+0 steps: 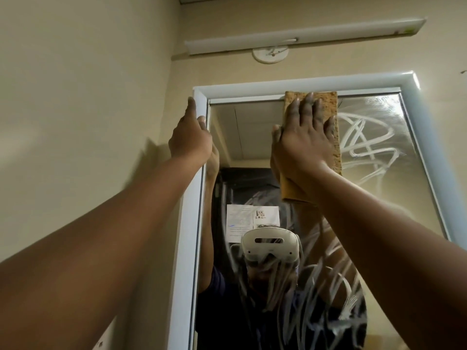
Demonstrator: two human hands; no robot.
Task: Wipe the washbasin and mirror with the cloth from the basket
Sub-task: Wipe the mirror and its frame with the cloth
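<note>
The mirror (247, 137) hangs on the wall in a white frame (188, 223). White streaks of foam cover its right side and lower part. My right hand (303, 140) presses a tan cloth (334, 147) flat against the glass just under the top edge of the frame, fingers spread. My left hand (190, 140) grips the left side of the frame near its top corner. The washbasin is out of view.
A long white light fitting (303, 36) runs along the beige wall above the mirror, with a round white mount (270, 55) under it. The glass reflects a person wearing a white headset and a dark door with a paper notice.
</note>
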